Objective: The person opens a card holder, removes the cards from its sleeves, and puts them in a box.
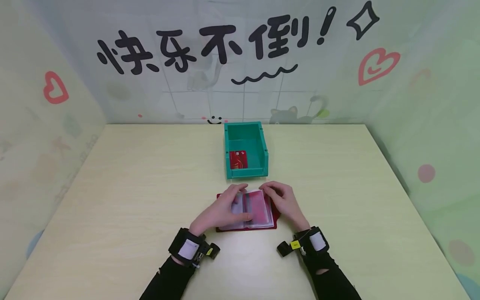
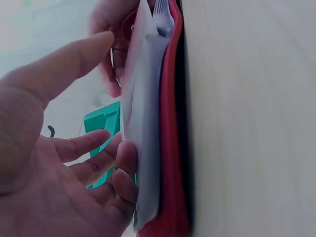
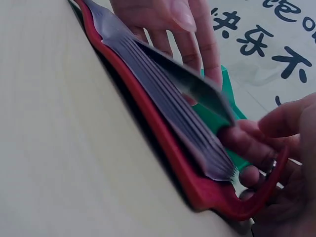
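Left-hand grip: the left hand (image 1: 223, 210) is spread wide, thumb lying over the clear leaves (image 1: 256, 208) from 9 o'clock.
Right-hand grip: the right hand (image 1: 285, 202) reaches in from 4 o'clock, fingers bent at the leaves' 1 o'clock corner; from where I stand, I cannot tell whether it pinches one.
Red card holder: the holder (image 1: 275, 223) lies open on the counter (image 1: 131, 179), between the hands, at 6 o'clock from the teal bin (image 1: 251, 172).
Lifted leaf: one leaf (image 3: 195, 89) stands up off the stack, its free end by the right fingers.
Teal bin: a red card (image 1: 238, 159) rests inside, towards 7 o'clock.
Step in hand: leafing through the holder, I'd judge.
Next move: probably calls for separating a single leaf cleanly while the left hand steadies the rest.
Holder's long axis: 9 to 3 o'clock; its strap (image 3: 252, 202) points to 3, its fold runs 12 to 6.
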`<control>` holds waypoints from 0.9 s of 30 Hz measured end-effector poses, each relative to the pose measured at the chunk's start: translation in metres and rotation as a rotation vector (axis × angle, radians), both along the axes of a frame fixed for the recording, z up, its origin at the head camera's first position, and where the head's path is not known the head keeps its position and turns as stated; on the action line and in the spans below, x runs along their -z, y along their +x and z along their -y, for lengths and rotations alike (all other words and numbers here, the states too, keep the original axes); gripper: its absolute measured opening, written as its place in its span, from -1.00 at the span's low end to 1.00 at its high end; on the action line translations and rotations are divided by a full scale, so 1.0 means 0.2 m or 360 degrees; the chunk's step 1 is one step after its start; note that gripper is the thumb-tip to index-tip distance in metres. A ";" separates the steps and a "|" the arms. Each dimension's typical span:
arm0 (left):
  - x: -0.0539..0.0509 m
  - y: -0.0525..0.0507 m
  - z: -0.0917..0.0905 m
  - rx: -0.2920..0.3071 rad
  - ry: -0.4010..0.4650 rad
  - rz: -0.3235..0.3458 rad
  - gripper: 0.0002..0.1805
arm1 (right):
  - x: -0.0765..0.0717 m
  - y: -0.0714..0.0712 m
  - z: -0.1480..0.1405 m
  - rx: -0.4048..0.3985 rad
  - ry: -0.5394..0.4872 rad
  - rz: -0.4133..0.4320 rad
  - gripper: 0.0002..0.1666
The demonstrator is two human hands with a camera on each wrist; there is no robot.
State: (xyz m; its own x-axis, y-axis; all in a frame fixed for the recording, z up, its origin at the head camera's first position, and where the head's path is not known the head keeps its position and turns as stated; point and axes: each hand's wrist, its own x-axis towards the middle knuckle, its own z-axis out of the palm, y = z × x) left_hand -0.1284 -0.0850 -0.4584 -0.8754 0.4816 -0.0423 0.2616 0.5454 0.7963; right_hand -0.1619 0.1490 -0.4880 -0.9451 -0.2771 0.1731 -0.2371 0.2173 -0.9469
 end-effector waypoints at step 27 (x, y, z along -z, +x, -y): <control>-0.01 -0.07 0.17 -0.0086 0.0221 0.0296 -0.74 | 0.00 0.05 0.11 -0.0157 0.0646 -0.0306 -0.48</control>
